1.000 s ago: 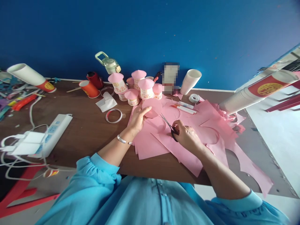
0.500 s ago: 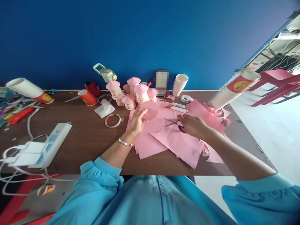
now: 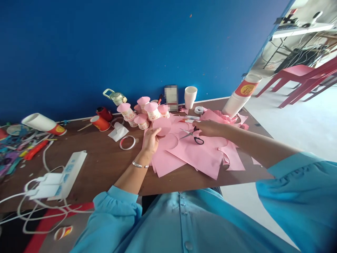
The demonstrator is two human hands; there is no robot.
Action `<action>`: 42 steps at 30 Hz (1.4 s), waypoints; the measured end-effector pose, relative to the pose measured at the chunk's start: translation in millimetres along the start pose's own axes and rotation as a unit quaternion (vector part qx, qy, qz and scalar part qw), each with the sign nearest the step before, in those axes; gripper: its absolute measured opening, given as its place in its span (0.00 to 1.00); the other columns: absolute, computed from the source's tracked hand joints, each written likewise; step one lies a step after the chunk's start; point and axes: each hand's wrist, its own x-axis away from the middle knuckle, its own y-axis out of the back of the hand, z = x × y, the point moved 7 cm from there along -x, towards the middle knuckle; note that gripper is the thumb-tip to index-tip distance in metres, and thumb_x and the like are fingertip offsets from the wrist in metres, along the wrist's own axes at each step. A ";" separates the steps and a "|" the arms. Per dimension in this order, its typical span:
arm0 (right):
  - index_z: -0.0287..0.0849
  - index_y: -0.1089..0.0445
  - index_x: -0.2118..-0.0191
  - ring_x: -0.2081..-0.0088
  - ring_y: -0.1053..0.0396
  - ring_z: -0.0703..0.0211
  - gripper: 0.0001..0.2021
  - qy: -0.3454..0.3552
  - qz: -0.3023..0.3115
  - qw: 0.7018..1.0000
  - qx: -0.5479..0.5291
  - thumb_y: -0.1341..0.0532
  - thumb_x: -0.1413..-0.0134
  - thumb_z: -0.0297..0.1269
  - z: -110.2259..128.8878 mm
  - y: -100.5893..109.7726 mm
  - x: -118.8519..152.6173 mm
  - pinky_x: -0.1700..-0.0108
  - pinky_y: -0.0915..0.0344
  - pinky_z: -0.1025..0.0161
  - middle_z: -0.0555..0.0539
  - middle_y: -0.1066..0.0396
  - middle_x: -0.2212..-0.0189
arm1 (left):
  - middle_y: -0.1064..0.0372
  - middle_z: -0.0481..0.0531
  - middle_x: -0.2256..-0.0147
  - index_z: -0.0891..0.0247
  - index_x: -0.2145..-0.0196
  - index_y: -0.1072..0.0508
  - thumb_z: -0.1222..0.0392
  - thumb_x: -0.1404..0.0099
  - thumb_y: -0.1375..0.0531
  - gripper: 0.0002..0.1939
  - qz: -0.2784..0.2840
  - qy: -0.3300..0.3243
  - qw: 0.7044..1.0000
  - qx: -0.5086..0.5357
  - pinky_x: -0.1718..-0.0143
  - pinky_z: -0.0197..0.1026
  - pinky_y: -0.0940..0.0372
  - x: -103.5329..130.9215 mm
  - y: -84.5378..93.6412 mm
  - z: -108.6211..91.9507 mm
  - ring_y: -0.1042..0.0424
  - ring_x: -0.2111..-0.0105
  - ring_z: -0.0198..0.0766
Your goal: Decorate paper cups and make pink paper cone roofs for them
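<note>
the tall cup stack [image 3: 238, 98] leaning near the table's back right corner wears a red band with a round yellow emblem, its characters too small for you to read; the phone [image 3: 171, 98] at the back edge is blurred. left of that phone stand the small patterned cups [image 3: 153, 115] with pink cone roofs, and to its right a white cup stack [image 3: 191, 98]; you cannot see down to the bottom of either. an orange cup [image 3: 100, 123] tilts further left along the back edge. your left hand [image 3: 152, 138] pinches the pink paper disc [image 3: 162, 126] between thumb and fingers, holding it over the pink sheets [image 3: 195, 158], its face turned up, round with no long axis. your right hand [image 3: 207, 127] has its fingers drawn together by the upper ring of the scissors [image 3: 190, 134]; whether they grip it you cannot tell. the scissors are over the sheets, blades parted, tips toward the table's left edge, long axis roughly along its front edge.
</note>
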 end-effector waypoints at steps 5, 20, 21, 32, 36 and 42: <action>0.41 0.22 0.65 0.52 0.24 0.48 0.08 -0.010 -0.026 0.999 -0.044 0.39 0.38 0.27 15.4 -7.2 10.5 0.54 0.32 0.58 0.39 0.19 0.60 | 0.20 0.52 0.61 0.62 0.60 0.25 0.56 0.53 0.24 0.23 0.015 -0.008 1.000 -0.003 0.59 0.42 0.27 8.1 -4.7 -0.1 0.21 0.60 0.42; 0.40 0.29 0.72 0.78 0.28 0.63 0.11 -0.052 0.078 0.912 -0.400 0.33 0.40 0.38 72.7 -68.2 10.1 0.76 0.33 0.68 0.49 0.25 0.79 | 0.23 0.47 0.71 0.61 0.54 0.29 0.46 0.45 0.29 0.26 0.065 0.034 0.948 -0.310 0.67 0.41 0.29 53.1 20.4 18.1 0.23 0.72 0.40; 0.40 0.27 0.70 0.77 0.27 0.62 0.08 -0.048 0.094 0.922 -0.373 0.34 0.40 0.35 72.9 -69.1 12.8 0.75 0.33 0.68 0.49 0.24 0.78 | 0.22 0.48 0.70 0.61 0.54 0.29 0.46 0.43 0.30 0.25 0.071 0.027 0.935 -0.346 0.67 0.42 0.28 55.0 24.0 16.6 0.22 0.71 0.41; 0.38 0.21 0.52 0.47 0.23 0.41 0.16 -0.131 0.029 0.991 -0.013 0.46 0.31 0.28 34.4 -15.9 -6.1 0.48 0.29 0.54 0.32 0.21 0.49 | 0.20 0.55 0.56 0.60 0.54 0.24 0.66 0.34 0.37 0.11 0.147 -0.271 0.736 -0.602 0.51 0.48 0.24 28.8 -10.9 1.5 0.21 0.57 0.45; 0.32 0.22 0.49 0.40 0.29 0.38 0.16 -0.178 -0.005 0.984 0.028 0.46 0.33 0.24 -11.0 3.0 -43.7 0.43 0.31 0.53 0.28 0.24 0.46 | 0.22 0.59 0.52 0.62 0.51 0.23 0.67 0.33 0.38 0.13 0.175 -0.293 0.701 -0.627 0.45 0.53 0.26 -11.1 -43.0 11.0 0.22 0.50 0.49; 0.29 0.22 0.49 0.40 0.32 0.34 0.16 -0.173 -0.060 0.982 -0.043 0.43 0.38 0.25 -27.6 -11.0 -60.8 0.38 0.37 0.44 0.24 0.23 0.49 | 0.28 0.64 0.41 0.64 0.45 0.25 0.62 0.31 0.36 0.17 0.209 -0.319 0.675 -0.632 0.36 0.62 0.32 -34.8 -58.7 35.4 0.30 0.40 0.56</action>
